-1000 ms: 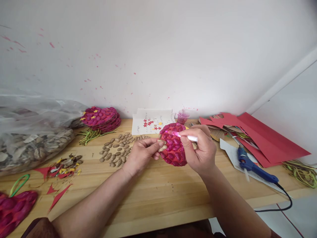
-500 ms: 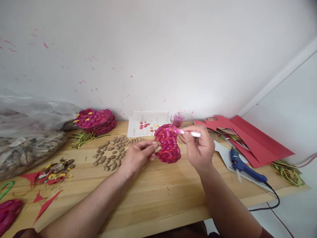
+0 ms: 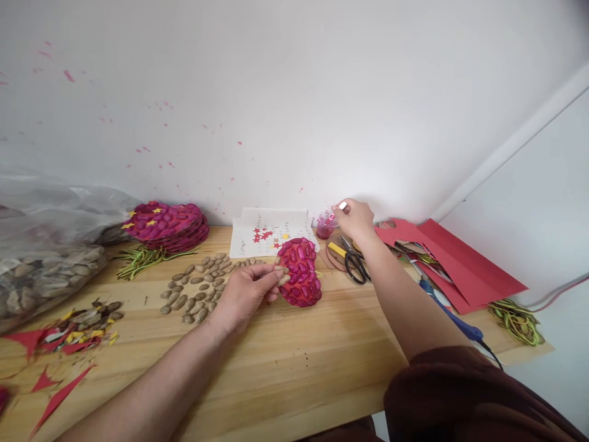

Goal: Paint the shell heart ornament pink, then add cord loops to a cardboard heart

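Observation:
My left hand (image 3: 253, 287) pinches the left edge of a peanut-covered red piece (image 3: 300, 273), held up above the table. Most of its peanuts are painted glossy magenta; those by my fingertips are still bare tan. My right hand (image 3: 356, 218) is closed around a white-handled paintbrush (image 3: 342, 206) at a small clear cup of magenta paint (image 3: 325, 227). The brush tip is at or inside the cup, too small to make out. Yellow-and-black scissors (image 3: 353, 261) lie under my right forearm.
Loose peanuts (image 3: 197, 288) lie left of my left hand. Behind them are stacked magenta pieces (image 3: 165, 230) and a bag of peanuts (image 3: 46, 279). Paper sheets with stars (image 3: 246, 245) lie at the wall. Red card (image 3: 473, 264) and a blue glue gun (image 3: 455, 316) sit right.
My right hand has moved the paintbrush off the magenta piece, away from me to the paint cup. The piece stays in my left hand. The scissors have come into sight.

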Available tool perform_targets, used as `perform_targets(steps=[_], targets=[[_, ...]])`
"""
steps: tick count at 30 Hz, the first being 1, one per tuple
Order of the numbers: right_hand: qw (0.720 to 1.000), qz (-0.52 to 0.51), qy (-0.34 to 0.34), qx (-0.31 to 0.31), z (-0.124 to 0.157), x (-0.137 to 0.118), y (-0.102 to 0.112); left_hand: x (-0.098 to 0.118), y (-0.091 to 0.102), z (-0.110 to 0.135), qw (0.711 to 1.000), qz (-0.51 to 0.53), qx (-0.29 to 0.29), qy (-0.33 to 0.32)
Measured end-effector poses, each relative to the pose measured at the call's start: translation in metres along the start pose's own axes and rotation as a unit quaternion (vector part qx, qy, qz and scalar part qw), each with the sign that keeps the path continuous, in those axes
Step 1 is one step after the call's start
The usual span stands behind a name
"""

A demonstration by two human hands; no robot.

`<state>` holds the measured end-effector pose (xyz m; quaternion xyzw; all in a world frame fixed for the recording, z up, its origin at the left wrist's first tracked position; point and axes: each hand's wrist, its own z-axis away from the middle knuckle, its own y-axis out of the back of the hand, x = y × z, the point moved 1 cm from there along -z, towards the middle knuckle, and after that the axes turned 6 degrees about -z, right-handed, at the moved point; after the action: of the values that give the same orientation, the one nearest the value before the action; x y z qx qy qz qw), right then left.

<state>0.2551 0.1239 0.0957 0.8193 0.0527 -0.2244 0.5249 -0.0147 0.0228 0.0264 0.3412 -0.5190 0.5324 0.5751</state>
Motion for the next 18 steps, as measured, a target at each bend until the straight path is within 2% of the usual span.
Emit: perform_targets(steps=[4, 8, 18], targets=[[0.998, 0.040, -0.016, -0.050, -0.011, -0.003, -0.017, 0.001, 0.000, 0.000, 1.000, 0.001, 0.002, -0.001], [0.995, 0.064, -0.022, -0.076, -0.015, -0.004, -0.023, 0.000, 0.001, 0.000, 1.000, 0.002, 0.001, -0.007], [0.997, 0.054, -0.012, -0.055, -0.016, -0.004, -0.015, 0.000, 0.000, -0.001, 1.000, 0.017, -0.009, 0.007]])
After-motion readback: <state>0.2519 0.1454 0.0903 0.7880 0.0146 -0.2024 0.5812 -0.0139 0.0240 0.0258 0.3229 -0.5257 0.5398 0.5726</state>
